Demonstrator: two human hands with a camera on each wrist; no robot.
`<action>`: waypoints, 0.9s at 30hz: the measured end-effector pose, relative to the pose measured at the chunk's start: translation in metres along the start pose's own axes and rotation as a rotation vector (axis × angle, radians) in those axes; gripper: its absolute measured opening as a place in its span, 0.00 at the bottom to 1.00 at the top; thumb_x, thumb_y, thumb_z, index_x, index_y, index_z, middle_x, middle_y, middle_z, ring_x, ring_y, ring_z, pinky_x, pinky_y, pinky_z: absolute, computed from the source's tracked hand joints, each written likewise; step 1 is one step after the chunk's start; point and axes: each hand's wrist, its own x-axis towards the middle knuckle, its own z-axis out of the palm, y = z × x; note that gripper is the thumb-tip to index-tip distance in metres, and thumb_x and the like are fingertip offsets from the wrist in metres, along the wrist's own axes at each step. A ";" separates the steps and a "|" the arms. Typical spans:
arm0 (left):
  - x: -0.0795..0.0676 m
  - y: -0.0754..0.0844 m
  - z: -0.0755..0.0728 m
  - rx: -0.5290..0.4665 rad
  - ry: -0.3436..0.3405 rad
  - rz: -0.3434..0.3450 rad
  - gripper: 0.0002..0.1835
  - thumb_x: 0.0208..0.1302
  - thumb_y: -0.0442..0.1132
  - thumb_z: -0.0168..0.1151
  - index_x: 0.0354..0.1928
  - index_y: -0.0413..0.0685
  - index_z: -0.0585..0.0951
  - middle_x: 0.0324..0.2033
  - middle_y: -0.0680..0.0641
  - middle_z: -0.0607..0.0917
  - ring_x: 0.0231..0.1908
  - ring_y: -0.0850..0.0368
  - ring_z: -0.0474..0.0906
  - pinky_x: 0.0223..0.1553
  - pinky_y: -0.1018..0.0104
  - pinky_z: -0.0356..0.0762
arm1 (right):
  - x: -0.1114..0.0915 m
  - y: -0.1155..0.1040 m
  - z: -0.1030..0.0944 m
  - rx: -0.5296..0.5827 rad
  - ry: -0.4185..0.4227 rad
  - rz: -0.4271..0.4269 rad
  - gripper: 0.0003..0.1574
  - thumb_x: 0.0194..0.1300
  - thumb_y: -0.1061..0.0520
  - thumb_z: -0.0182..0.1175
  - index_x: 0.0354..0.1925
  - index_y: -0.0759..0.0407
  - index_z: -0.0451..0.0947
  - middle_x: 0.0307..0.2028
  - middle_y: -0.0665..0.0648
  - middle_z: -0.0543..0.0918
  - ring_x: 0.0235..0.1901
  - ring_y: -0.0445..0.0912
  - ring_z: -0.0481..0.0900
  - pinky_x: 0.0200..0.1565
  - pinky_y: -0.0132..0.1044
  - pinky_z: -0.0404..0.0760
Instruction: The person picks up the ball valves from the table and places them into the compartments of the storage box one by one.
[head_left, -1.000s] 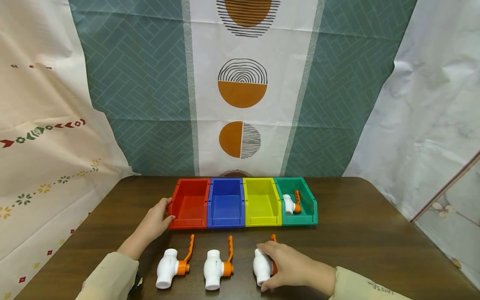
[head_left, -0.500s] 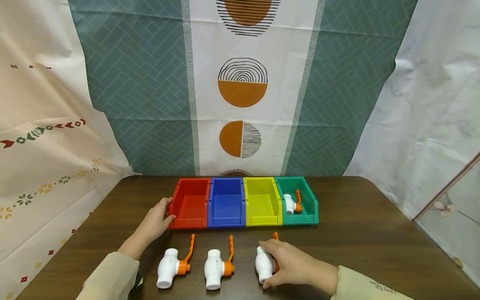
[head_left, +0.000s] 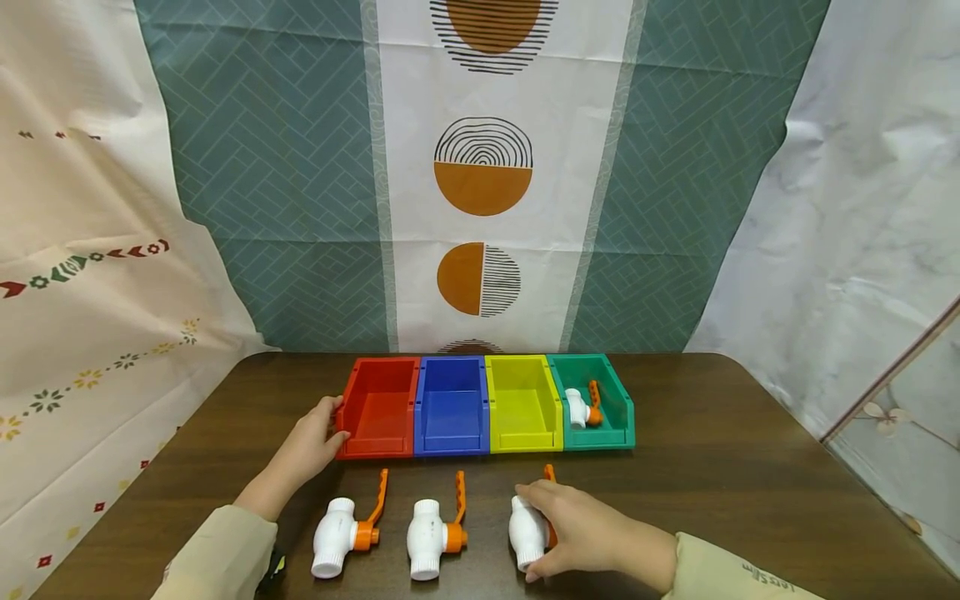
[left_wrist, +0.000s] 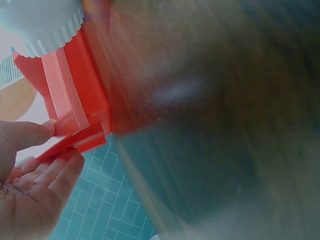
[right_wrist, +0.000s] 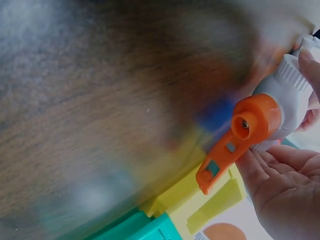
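My left hand (head_left: pixel 309 446) holds the red bin (head_left: pixel 381 408) at its left side, thumb by the front corner and fingers along the side wall. In the left wrist view the thumb and fingers pinch that bin (left_wrist: pixel 75 95). My right hand (head_left: pixel 573 529) grips a white ball valve (head_left: pixel 527 533) by its two ends. Its orange lever (right_wrist: pixel 222 157) shows in the right wrist view. Two similar valves, a middle one (head_left: pixel 426 540) and a left one (head_left: pixel 333 537), lie on the table between the hands. Another valve (head_left: pixel 577 408) lies in the green bin (head_left: pixel 618 437).
A blue bin (head_left: pixel 452 442) and a yellow bin (head_left: pixel 527 442) stand between the red and green ones, all joined in a row. The brown table (head_left: pixel 720 467) ends at a patterned cloth (head_left: pixel 315 208) behind. A small dark object (head_left: pixel 273 568) lies near the left sleeve.
The right hand and the valve it holds have shifted very slightly to the right. The left hand keeps its hold on the red bin.
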 end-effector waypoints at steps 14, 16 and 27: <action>0.000 -0.001 0.001 0.008 0.009 0.018 0.27 0.57 0.22 0.60 0.56 0.20 0.63 0.52 0.21 0.73 0.48 0.30 0.76 0.47 0.44 0.78 | 0.003 -0.007 -0.008 -0.028 -0.002 -0.008 0.52 0.45 0.41 0.75 0.60 0.67 0.69 0.54 0.58 0.77 0.47 0.43 0.76 0.49 0.37 0.80; 0.000 -0.001 0.001 0.004 0.009 0.016 0.27 0.57 0.22 0.60 0.57 0.20 0.62 0.52 0.21 0.73 0.49 0.29 0.76 0.47 0.44 0.78 | 0.004 -0.009 -0.009 -0.034 -0.005 -0.012 0.51 0.45 0.42 0.75 0.60 0.67 0.69 0.54 0.58 0.77 0.47 0.43 0.76 0.50 0.37 0.80; -0.001 -0.001 -0.001 -0.013 -0.011 0.011 0.27 0.58 0.22 0.59 0.58 0.20 0.62 0.52 0.22 0.72 0.49 0.29 0.76 0.47 0.44 0.78 | 0.010 -0.017 -0.022 -0.039 -0.034 0.014 0.50 0.45 0.44 0.75 0.60 0.67 0.68 0.54 0.57 0.77 0.48 0.45 0.75 0.52 0.40 0.79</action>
